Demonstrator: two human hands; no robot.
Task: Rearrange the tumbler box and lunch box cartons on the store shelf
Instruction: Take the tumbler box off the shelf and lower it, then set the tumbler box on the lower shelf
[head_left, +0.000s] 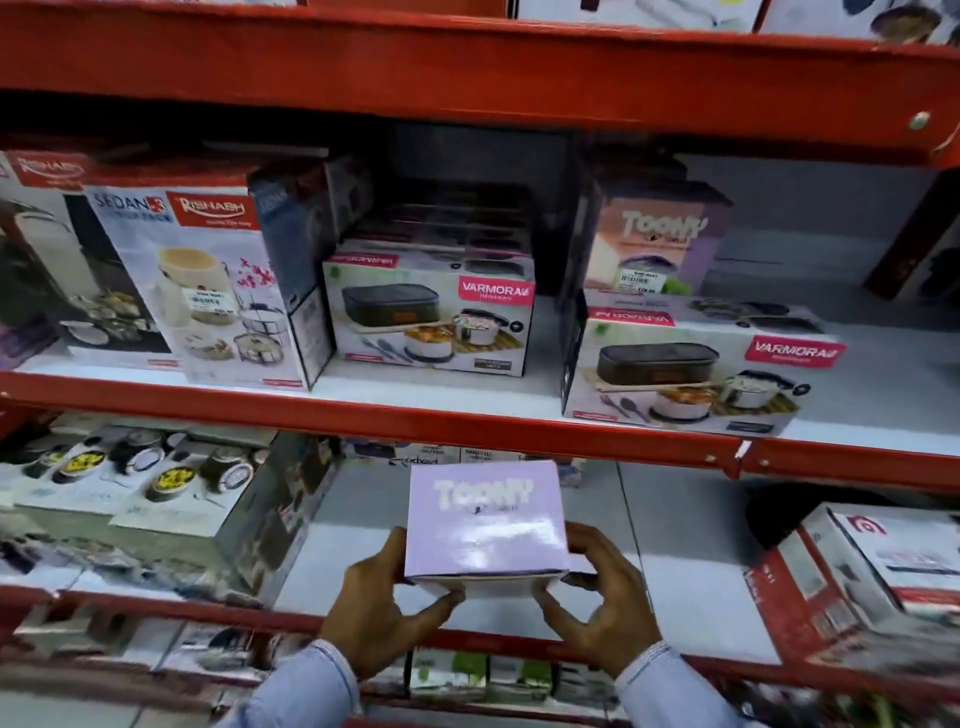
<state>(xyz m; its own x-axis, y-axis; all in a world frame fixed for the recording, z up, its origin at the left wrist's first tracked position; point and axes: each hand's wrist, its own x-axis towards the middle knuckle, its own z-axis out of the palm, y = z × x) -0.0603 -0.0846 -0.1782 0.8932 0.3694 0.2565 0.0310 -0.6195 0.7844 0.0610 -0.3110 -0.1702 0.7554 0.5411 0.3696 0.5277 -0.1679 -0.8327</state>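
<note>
I hold a small lilac Toony tumbler box in front of the lower shelf, its top face tilted up toward me. My left hand grips its left lower edge and my right hand grips its right lower edge. On the middle shelf, a second Toony box rests on a Varmora lunch box carton at the right. Another Varmora carton stands in the centre with more behind it. A tall Rishabh Sedan carton stands to the left.
Red shelf beams run across above and below. Bare white shelf surface lies at the middle shelf's right. The lower shelf holds container-set cartons at the left and red-and-white boxes at the right, with bare shelf between them.
</note>
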